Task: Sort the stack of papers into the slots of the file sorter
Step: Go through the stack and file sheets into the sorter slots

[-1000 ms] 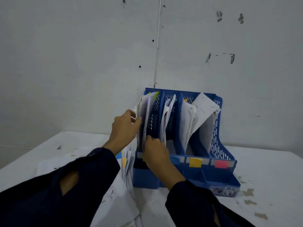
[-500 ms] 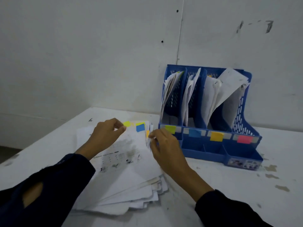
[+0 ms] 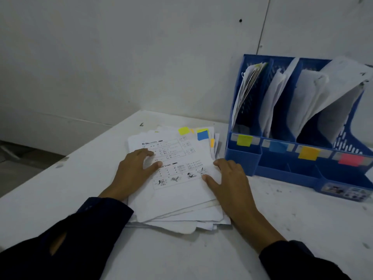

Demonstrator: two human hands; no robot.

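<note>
Resting flat on a loose stack of papers (image 3: 177, 190), both hands of one person in dark sleeves, seen from a head-worn camera looking down. Left hand (image 3: 134, 174) lying on the stack's left side, fingers straight and spread, fingertips on the printed top sheet (image 3: 173, 168), grip wide and holding nothing. Right hand (image 3: 232, 186) lying along the stack's right edge, fingers straight, thumb pressed onto the top sheet near a row of small cartoon drawings, grip likewise wide with nothing curled round.

Lying in the middle of a white desk (image 3: 302, 229), slightly fanned, with ragged lower edges. Printed with boxed text too small to read. Sticking out along the stack's far edge, coloured sticky tabs: a yellow-green tab (image 3: 183, 130), a blue tab (image 3: 202, 135), and an orange tab (image 3: 212, 142) on the right side.

Standing toward the desk's far right corner, against a pale wall (image 3: 121, 57), a blue plastic file sorter (image 3: 282, 172) with four upright slots, just beside the stack and near the right hand but not touching it. Marked along the sorter's front, from left to right: a yellow-green label (image 3: 244, 140), a blue label (image 3: 278, 147), an orange label (image 3: 308, 153), a pink label (image 3: 350, 159). Leaning inside the slots, white sheets (image 3: 310, 98), some curling over the top; unclear how many per slot. Showing on the desk, scuffs and chipped patches near the left and right edges.
</note>
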